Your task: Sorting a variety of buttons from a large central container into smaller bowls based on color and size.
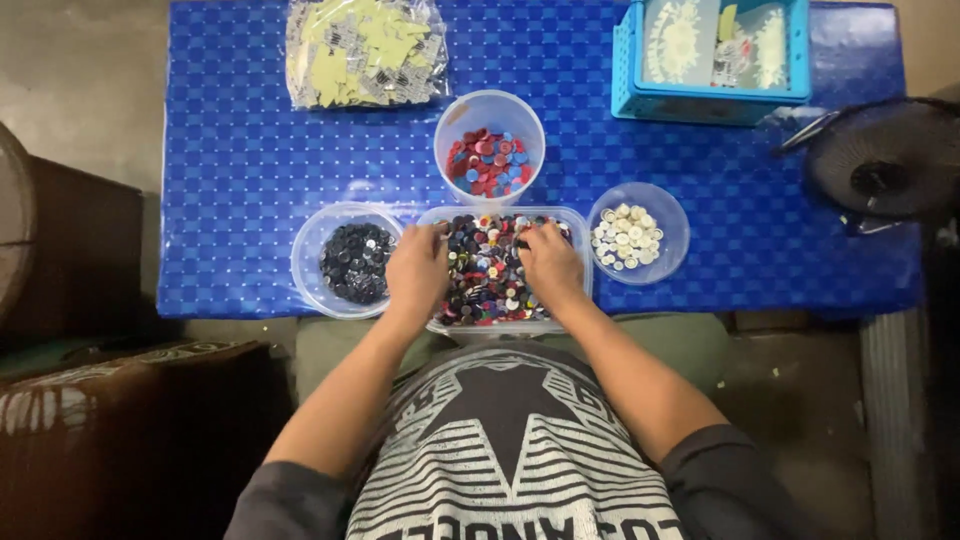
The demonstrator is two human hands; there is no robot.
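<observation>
My left hand (417, 268) and right hand (549, 264) lie apart, palms down, fingers spread in the mixed buttons (487, 275) of the clear tub (580, 262) before me; whether they pinch any I cannot tell; dark buttons (355, 262) sit left, white buttons (627, 237) right, red and blue buttons (489, 162) behind.

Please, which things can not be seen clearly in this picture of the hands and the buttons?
- Head view: left hand and right hand hide their own fingertips, so any grip is unclear.
- Mixed buttons: too small to tell single shapes.
- Blue basket: cut by the top edge.
- Fan: partly cut at right.
</observation>
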